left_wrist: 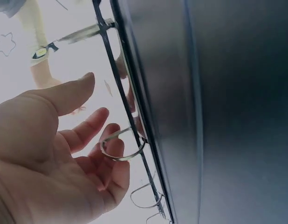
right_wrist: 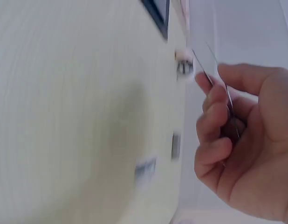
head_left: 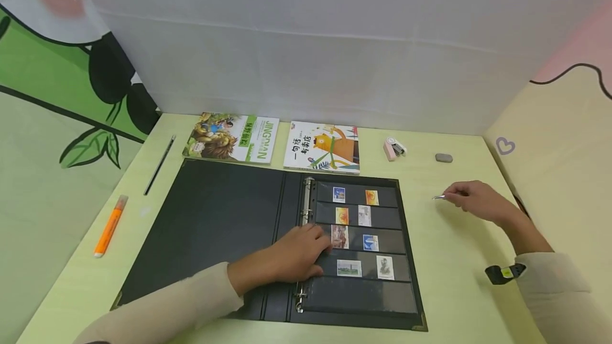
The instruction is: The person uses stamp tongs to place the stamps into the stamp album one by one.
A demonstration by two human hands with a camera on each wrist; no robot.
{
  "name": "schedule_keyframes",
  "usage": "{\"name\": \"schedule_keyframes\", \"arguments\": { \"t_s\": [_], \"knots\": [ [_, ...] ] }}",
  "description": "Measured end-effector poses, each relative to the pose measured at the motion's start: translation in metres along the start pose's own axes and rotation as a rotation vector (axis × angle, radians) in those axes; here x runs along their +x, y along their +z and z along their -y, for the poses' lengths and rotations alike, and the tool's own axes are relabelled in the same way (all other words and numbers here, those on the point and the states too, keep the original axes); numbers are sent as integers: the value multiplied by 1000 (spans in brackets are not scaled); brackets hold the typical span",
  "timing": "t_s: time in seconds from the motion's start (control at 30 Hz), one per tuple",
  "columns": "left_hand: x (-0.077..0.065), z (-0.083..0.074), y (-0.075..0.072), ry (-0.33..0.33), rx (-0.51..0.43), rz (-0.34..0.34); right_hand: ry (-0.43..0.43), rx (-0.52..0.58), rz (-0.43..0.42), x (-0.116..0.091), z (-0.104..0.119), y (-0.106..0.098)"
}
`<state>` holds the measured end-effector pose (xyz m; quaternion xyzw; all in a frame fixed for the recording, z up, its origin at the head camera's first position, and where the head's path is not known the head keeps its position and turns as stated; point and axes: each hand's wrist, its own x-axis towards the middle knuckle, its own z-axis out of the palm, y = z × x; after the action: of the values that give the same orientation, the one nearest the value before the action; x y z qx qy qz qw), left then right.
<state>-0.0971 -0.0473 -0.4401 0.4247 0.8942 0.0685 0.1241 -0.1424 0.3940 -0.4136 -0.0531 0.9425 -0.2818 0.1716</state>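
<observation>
An open black stamp album (head_left: 220,211) lies on the table, with several stamps in the clear strips of its right page (head_left: 358,293). My left hand (head_left: 298,252) rests over the ring spine, fingertips at the page's inner edge beside a reddish-brown stamp (head_left: 340,237). Seen from the left wrist, its fingers (left_wrist: 90,128) are loosely bent near a metal ring (left_wrist: 120,157). Right of the album, my right hand (head_left: 478,200) pinches thin metal tweezers (right_wrist: 229,100) above the table, their tips apart. A small blurred rectangle (right_wrist: 145,170) lies on the table below in the right wrist view.
Two picture books, one with a lion (head_left: 229,139) and one with an orange animal (head_left: 322,146), lie behind the album. A pink stapler (head_left: 393,148) and a grey eraser (head_left: 443,157) are at the back right. An orange marker (head_left: 110,227) and a pencil (head_left: 160,165) lie left.
</observation>
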Motion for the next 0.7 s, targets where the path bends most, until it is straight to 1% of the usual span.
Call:
{"name": "schedule_keyframes", "arguments": {
  "t_s": [0.1,0.2,0.3,0.4,0.5,0.7],
  "knots": [
    [-10,-5,0,-12,11,-3,127,14,-54,-12,-31,-10],
    [-18,-12,0,-25,42,29,214,33,-59,-23,-55,-15],
    [-23,-19,-1,-46,66,64,279,45,-55,-32,-70,-17],
    [-24,-25,-2,-59,86,81,317,39,-48,-37,-80,-18],
    [-23,-30,-1,-58,98,92,347,47,-32,-40,-87,-17],
    [-19,-38,6,-68,143,123,330,80,-35,-33,-89,-9]
  ]
}}
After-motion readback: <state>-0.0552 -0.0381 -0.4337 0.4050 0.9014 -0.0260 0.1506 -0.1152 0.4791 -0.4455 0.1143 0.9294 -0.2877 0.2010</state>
